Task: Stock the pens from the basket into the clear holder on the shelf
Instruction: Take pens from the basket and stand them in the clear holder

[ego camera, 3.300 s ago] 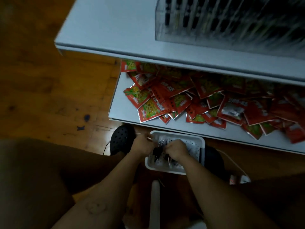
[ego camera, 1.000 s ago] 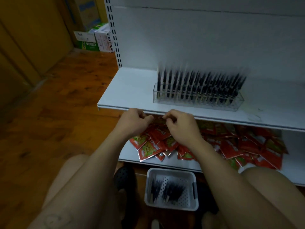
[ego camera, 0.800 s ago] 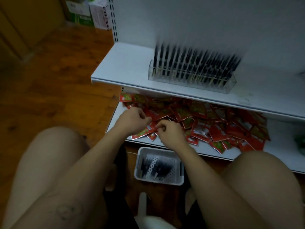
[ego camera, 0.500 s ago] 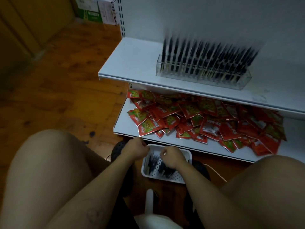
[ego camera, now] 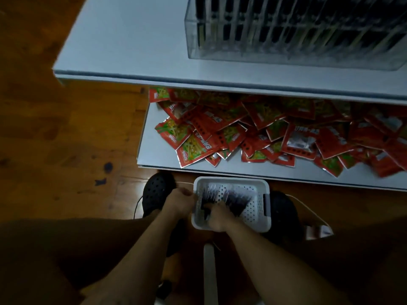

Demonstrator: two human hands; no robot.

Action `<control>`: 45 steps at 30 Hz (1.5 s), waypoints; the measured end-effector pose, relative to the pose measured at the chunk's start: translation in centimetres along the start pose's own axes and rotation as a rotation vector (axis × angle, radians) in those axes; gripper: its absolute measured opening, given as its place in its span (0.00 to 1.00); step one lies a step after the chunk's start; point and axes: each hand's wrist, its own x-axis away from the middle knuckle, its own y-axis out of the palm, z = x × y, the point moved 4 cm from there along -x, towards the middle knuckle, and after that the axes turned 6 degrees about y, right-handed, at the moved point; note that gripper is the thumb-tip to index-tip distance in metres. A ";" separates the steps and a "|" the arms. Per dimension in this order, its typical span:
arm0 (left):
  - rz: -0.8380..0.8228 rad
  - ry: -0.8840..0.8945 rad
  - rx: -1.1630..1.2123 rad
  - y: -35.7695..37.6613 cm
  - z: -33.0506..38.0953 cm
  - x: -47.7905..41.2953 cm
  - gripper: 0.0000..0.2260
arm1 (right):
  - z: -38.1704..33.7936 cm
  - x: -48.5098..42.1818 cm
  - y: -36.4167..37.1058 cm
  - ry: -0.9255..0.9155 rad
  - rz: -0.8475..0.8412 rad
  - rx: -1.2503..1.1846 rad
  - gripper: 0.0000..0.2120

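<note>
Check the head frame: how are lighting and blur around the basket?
Head view: dim overall, legs in deep shadow; shelf brightest; holder smeared by motion; pens in the basket blurred into dark streaks; right hand among them, left hand at the rim, grips unreadable.

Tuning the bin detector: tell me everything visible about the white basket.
The white basket is a rectangular tray, plastic by its look, with rounded corners, a perforated bottom and a handle slot in its right wall. It sits upright on the wooden floor, before the lower shelf, between two black shoes. Dark pens lie loose in it. The right hand reaches in onto the pens; the left hand is at its left rim, grip unclear.
</note>
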 end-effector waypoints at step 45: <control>0.481 0.747 0.064 -15.4 20.2 17.8 0.10 | -8.3 32.9 -24.2 -0.795 1.065 -0.527 0.35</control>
